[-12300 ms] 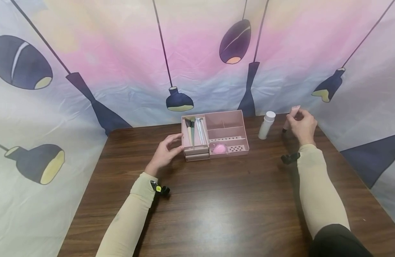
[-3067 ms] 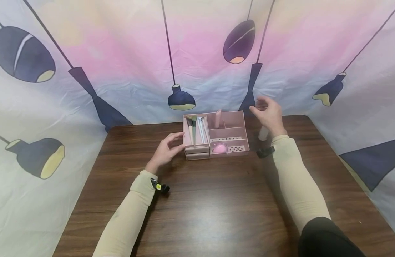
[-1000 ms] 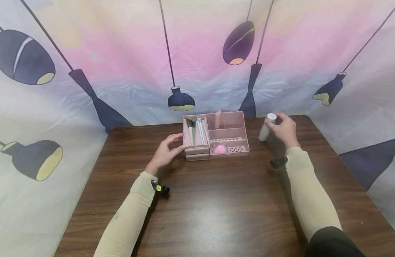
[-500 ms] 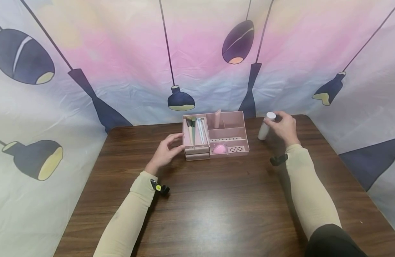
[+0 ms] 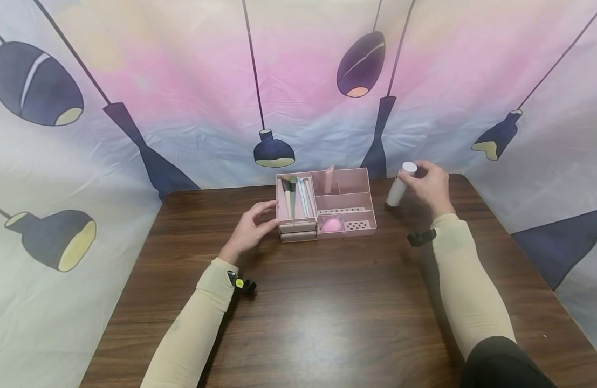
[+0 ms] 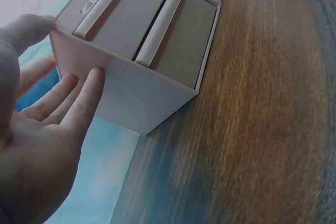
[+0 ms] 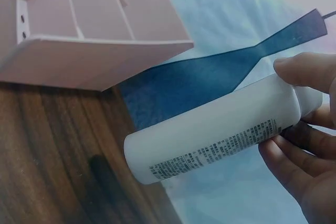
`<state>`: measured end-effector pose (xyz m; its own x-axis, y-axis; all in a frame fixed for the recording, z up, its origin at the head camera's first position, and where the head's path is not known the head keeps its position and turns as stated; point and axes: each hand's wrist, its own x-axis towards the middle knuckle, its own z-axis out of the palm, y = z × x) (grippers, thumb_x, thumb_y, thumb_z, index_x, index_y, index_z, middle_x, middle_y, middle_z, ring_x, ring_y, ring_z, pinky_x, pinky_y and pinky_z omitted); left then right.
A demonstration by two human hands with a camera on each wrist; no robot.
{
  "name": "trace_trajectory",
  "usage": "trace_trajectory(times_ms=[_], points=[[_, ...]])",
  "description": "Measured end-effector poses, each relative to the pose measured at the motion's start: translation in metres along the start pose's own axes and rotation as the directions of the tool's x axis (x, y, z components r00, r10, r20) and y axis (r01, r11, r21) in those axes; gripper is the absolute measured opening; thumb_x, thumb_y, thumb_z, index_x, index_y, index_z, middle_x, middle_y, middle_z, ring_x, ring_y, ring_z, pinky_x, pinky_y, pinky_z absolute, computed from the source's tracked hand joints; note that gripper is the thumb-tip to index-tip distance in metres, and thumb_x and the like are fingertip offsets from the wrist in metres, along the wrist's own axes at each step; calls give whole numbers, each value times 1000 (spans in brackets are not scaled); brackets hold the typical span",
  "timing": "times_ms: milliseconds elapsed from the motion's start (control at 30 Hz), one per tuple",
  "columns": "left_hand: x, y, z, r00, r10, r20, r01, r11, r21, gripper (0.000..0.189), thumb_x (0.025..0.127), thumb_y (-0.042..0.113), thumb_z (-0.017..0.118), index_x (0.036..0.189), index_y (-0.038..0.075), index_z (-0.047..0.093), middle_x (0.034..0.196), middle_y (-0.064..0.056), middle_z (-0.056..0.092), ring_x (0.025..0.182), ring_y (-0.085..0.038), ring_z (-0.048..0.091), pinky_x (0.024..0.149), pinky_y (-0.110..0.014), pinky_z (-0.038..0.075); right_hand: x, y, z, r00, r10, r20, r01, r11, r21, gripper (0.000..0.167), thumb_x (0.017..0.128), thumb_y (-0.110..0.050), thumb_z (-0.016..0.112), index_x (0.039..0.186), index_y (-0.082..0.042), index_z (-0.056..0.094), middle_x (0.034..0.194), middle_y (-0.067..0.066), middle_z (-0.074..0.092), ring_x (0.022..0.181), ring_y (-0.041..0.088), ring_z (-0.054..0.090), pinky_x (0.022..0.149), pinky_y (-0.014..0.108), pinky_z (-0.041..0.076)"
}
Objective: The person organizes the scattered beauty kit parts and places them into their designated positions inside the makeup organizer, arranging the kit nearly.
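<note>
A white capped bottle (image 5: 397,192) with printed text on its side is in my right hand (image 5: 431,186), gripped near the cap between thumb and fingers. In the right wrist view the bottle (image 7: 210,129) tilts, its base off the wooden table. My left hand (image 5: 248,229) touches the left side of a pink desktop organizer (image 5: 344,199). The left wrist view shows those fingertips (image 6: 94,80) straight against its side wall, the thumb at the top front edge. Makeup brushes (image 5: 292,196) lie in the organizer's left part, above two small drawers (image 5: 298,231).
A pink tube (image 5: 329,179) stands in the organizer's back left compartment. A pink makeup sponge (image 5: 333,224) in clear wrap sits in the front one, beside a panel with holes. Behind the brown table (image 5: 322,302) hangs a cloth backdrop (image 5: 196,81) printed with lamps.
Earlier my right hand held the pink tube, now standing in the organizer. It then took hold of the white bottle and has just raised it slightly. My left hand has stayed at the organizer.
</note>
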<state>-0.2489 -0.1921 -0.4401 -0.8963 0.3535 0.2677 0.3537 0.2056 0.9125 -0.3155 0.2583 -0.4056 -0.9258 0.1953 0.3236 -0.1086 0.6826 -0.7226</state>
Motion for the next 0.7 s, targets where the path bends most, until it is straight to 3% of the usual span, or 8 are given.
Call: trace_trajectory(times_ms=[100,267,533,700], points=[[0,0,0,1000,0,-1,0,1000,-2,50,91,-2,64,136,-12,47,139,-29,44,128,-47,44,105,-61,45,1,-6,-1,1000,-21,-23,21,1000,11,55,82,-41,76,120,-2,66,112,21,68,100,32,63,84,34,52],[1,0,-1,1000,-3,-1,3,1000,-9,49,91,-2,64,136,-12,47,139,-29,44,128,-46,44,105,-60,45,4,-16,-4,997,-54,-57,56,998,26,53,80,-41,77,118,-4,67,107,18,70,88,20,64,72,14,46],[1,1,-1,1000,-2,4,2,1000,-6,50,91,-2,64,136,-12,46,140,-30,43,129,-49,42,106,-62,44,6,-34,-2,994,-75,-75,83,991,109,50,78,-39,79,113,-5,70,100,15,70,74,-3,57,65,8,48],[1,1,0,1000,-12,-2,12,1000,-25,49,91,-2,64,136,-11,47,139,-29,44,128,-48,44,107,-63,42,7,-44,4,992,-102,-80,113,982,153,46,77,-33,81,111,-4,71,98,15,70,72,-4,59,63,6,50]])
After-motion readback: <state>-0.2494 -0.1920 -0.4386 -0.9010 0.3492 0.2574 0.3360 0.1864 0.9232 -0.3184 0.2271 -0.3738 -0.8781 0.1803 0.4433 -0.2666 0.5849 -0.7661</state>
